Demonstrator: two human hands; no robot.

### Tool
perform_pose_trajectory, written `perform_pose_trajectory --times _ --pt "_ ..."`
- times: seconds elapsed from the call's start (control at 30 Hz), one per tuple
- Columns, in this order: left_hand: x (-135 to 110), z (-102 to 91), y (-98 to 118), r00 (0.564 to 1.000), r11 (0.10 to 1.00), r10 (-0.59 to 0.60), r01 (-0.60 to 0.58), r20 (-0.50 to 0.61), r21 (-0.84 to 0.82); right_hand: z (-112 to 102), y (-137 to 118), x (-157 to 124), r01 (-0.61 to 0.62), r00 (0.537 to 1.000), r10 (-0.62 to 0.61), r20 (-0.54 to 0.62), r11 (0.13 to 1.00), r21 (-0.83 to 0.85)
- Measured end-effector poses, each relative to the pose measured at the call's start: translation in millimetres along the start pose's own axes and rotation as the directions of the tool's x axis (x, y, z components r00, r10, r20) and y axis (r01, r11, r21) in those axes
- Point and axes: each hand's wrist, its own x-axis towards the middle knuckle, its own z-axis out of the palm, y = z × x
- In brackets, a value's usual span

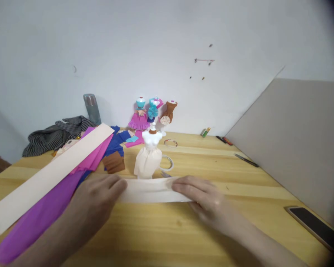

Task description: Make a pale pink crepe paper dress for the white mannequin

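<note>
A strip of cream paper stretches between my two hands above the front of the table. My left hand is closed on its left end, and my right hand pinches the right end. Just behind the strip stands a small white dress form wearing a gathered cream skirt; its base is hidden by the strip. A roll of white tape lies beside the skirt. Small scissors show partly behind the strip.
Long cream paper lies over purple paper at left, near brown paper pieces. Dressed mini forms stand by the wall with a bottle and striped cloth leftward. A phone and craft knife lie right.
</note>
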Motion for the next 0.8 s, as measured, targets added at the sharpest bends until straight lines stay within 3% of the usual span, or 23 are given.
perform_pose_trajectory --times 0.07,0.17,0.27,0.57,0.8 --pt "-16.0 21.8 9.8 0.991 0.999 0.008 -0.013 0.132 0.037 19.0 -3.9 -21.9 -0.045 0.998 0.041 0.046 0.996 0.083" --pt "-33.7 47.3 21.7 0.919 0.999 -0.019 0.006 0.394 0.034 46.5 -9.1 -51.3 -0.117 0.983 0.091 0.157 0.980 0.160" --pt "-45.9 61.2 26.6 0.861 1.000 -0.029 0.023 0.508 0.018 62.0 -13.7 -71.4 -0.136 0.972 0.099 0.213 0.976 0.168" --pt "-66.7 74.9 19.2 0.945 0.997 -0.040 0.059 0.325 -0.051 64.5 -18.0 -88.3 -0.271 0.947 0.223 0.232 0.941 0.200" --pt "-71.2 79.9 13.2 0.956 0.999 0.012 0.000 0.293 -0.042 57.8 -12.3 -82.2 -0.398 0.866 0.267 0.422 0.880 0.260"
